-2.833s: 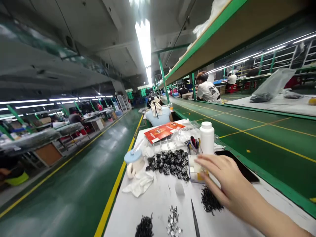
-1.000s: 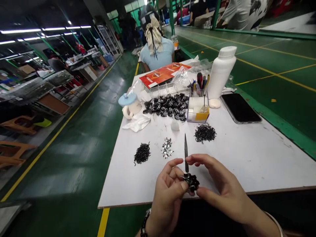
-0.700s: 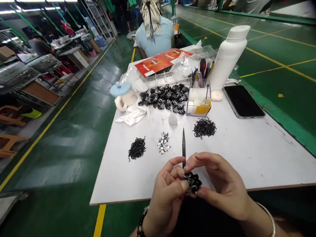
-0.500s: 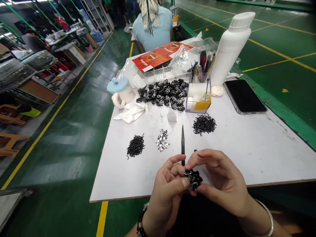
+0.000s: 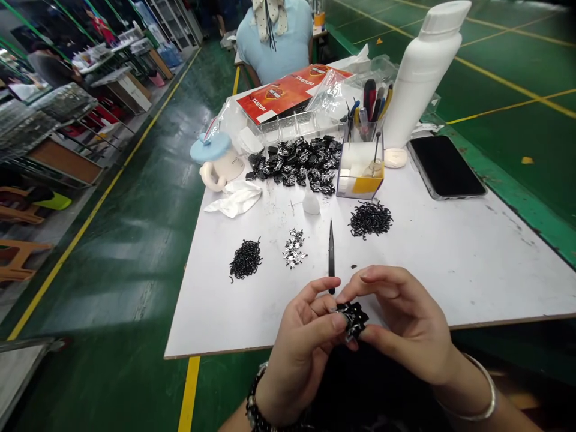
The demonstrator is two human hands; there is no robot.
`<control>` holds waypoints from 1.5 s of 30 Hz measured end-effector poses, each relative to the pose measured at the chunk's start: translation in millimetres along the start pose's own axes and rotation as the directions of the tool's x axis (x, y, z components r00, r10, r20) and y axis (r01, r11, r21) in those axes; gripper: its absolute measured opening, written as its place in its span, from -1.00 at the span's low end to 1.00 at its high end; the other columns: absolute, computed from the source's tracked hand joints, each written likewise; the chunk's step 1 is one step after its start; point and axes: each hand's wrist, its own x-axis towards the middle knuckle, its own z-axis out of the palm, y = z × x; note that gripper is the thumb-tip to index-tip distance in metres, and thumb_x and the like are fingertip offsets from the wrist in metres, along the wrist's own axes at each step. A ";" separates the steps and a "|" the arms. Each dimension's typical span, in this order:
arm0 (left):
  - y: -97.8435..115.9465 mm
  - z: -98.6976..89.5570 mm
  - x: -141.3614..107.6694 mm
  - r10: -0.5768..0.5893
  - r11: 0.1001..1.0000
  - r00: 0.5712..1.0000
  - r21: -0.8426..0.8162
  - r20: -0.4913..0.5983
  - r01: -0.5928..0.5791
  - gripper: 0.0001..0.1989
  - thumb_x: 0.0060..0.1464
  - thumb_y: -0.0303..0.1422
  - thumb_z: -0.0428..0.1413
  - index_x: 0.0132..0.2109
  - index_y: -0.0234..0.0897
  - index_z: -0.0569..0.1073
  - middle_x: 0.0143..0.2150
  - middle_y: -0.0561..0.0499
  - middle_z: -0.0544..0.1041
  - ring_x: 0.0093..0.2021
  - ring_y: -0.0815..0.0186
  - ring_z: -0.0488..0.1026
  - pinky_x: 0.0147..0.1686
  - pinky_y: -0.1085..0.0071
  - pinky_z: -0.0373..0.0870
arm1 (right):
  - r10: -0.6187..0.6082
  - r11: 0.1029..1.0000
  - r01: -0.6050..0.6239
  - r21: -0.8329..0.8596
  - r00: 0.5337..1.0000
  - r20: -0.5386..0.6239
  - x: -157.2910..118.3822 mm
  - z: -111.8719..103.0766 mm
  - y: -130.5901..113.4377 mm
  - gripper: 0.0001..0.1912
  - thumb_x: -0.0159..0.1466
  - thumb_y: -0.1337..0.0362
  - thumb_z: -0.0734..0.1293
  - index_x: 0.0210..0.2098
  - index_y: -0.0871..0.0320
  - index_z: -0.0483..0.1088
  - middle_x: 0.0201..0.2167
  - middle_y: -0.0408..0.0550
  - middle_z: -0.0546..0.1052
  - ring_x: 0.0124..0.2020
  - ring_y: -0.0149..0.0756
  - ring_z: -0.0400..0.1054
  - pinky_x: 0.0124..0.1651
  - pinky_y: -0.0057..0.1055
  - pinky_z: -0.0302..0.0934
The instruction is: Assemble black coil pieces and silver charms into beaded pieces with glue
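Black-and-silver clump (image 5: 351, 319) pinched in my closed grip, between my left hand (image 5: 301, 354) and right hand (image 5: 400, 318), over the near part of the white desk (image 5: 486, 276); black pointed tool (image 5: 331, 255) just beyond, its lower end at my left fingers (image 5: 319, 294); beyond it, small piles of black coils (image 5: 245, 259) and silver pieces (image 5: 294, 248); a larger black-and-silver heap (image 5: 292, 165) farther on, beside a clear plastic box (image 5: 360, 174).

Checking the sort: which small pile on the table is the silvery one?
The silvery metal pile on the white table, the only small pile that isn't black; it sits between the left black wire pile and the right black wire pile.
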 end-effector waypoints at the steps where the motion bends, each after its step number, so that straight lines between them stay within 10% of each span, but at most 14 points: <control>1: -0.3 0.0 -0.2 0.006 1.000 1.000 0.010 -0.004 -0.006 -0.62 -0.11 -0.51 0.28 -0.08 -0.36 0.45 -0.37 0.03 0.50 -0.53 0.48 0.42 -0.47 0.55 0.40 | 0.009 1.000 -0.009 0.017 1.000 0.003 -0.6 0.2 0.1 -0.46 0.23 0.50 0.32 0.11 -0.07 0.15 -0.05 0.00 0.42 -0.23 -0.33 0.43 -0.24 -0.35 0.43; 13: -5.0 -0.1 -2.3 0.147 0.986 0.986 0.091 -0.077 -0.140 -0.62 -0.18 -0.48 0.35 -0.17 -0.33 0.44 -0.55 0.12 0.46 -0.57 0.46 0.42 -0.51 0.57 0.37 | -0.019 0.999 0.018 -0.042 1.000 -0.023 0.1 3.2 4.7 -0.55 0.26 0.44 0.32 0.07 -0.03 0.19 -0.11 -0.03 0.47 -0.02 -0.27 0.36 0.02 -0.27 0.31; 22: -5.0 -2.0 -2.1 -0.018 0.988 0.992 -0.148 0.123 0.036 -0.65 -0.19 -0.41 0.35 -0.22 -0.37 0.45 -0.36 0.03 0.45 -0.45 0.46 0.42 -0.45 0.59 0.39 | 0.174 0.915 -0.151 0.373 0.984 -0.028 2.1 15.7 4.8 -0.65 0.23 0.31 0.37 -0.03 -0.02 0.24 -0.14 -0.05 0.45 -0.39 -0.41 0.36 -0.40 -0.45 0.36; 33: -16.8 -23.2 -8.0 0.327 0.927 0.910 -0.275 0.256 -0.256 -0.73 -0.08 -0.42 0.32 -0.30 -0.29 0.36 -0.27 -0.01 0.58 -0.56 0.53 0.47 -0.61 0.75 0.28 | 0.301 0.781 -0.375 0.499 0.927 0.225 13.4 43.7 11.8 -0.61 0.22 0.24 0.37 0.01 -0.04 0.24 -0.18 -0.12 0.41 -0.49 -0.52 0.36 -0.40 -0.52 0.35; 39: -3.9 -45.7 -21.6 0.443 0.883 0.883 -0.244 0.155 -0.401 -0.68 -0.12 -0.33 0.35 -0.23 -0.26 0.42 -0.23 0.01 0.60 -0.52 0.52 0.49 -0.54 0.72 0.31 | 0.198 0.979 -0.169 -0.116 0.929 0.314 71.2 30.1 -4.9 -0.65 0.24 0.15 0.35 0.00 0.01 0.29 -0.03 -0.03 0.41 -0.05 -0.29 0.31 -0.03 -0.35 0.26; 42: 5.1 -58.9 -29.3 0.469 0.883 0.878 -0.086 0.097 -0.462 -0.62 -0.19 -0.34 0.39 -0.19 -0.25 0.46 -0.22 -0.01 0.61 -0.43 0.43 0.52 -0.45 0.64 0.38 | 0.148 0.732 0.122 -0.671 0.932 0.331 118.1 28.0 -4.5 -0.87 0.28 0.27 0.28 -0.17 0.11 0.36 -0.16 -0.01 0.45 -0.10 -0.25 0.32 -0.02 -0.28 0.21; 45: 7.9 -67.5 -35.2 0.498 0.864 0.867 0.064 0.027 -0.499 -0.63 -0.21 -0.34 0.40 -0.21 -0.28 0.50 -0.22 -0.06 0.62 -0.35 0.36 0.52 -0.39 0.57 0.41 | 0.230 0.434 0.248 -0.866 0.899 0.373 156.8 40.6 12.7 -0.91 0.24 0.38 0.26 -0.27 0.17 0.40 -0.24 0.01 0.45 -0.21 -0.24 0.34 -0.09 -0.26 0.21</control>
